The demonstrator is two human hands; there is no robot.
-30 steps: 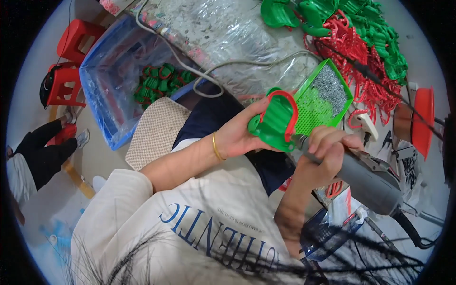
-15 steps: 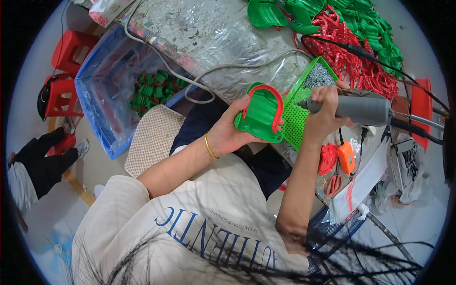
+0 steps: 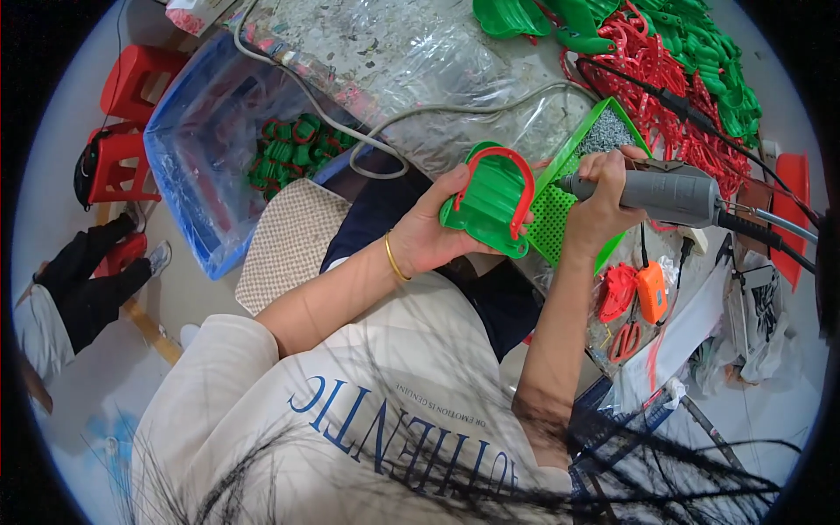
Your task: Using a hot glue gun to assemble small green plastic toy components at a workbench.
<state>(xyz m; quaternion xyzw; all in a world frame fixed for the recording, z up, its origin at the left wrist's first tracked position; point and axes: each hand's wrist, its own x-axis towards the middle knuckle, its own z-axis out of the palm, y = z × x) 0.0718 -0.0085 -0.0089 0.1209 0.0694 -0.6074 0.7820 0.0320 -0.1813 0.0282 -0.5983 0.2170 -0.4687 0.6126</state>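
My left hand (image 3: 426, 231) is closed on a green plastic scoop-shaped piece (image 3: 488, 206), thumb on its near side and fingertips showing at its right edge. A red curved band (image 3: 528, 185) arches around the piece's top and right side. To the right, my right hand (image 3: 598, 203) wraps around a grey electric screwdriver (image 3: 675, 198), whose tip points left toward the piece without touching it. Beneath and between the hands lies a green perforated basket (image 3: 551, 214), with small silvery screws (image 3: 607, 131) at its far end.
Red straps (image 3: 643, 74) and green parts (image 3: 700, 52) are heaped at the far right. A blue lined crate (image 3: 179, 188) at left holds several green-and-red pieces. A grey cable (image 3: 464, 110) crosses the table. Scissors (image 3: 625, 341) lie by an orange device (image 3: 651, 293). Another person's legs (image 3: 83, 276) show left.
The view has shifted slightly, moving the surroundings a little rightward. Both hands keep their holds; the green piece is tilted slightly differently, and the screwdriver remains just right of it.
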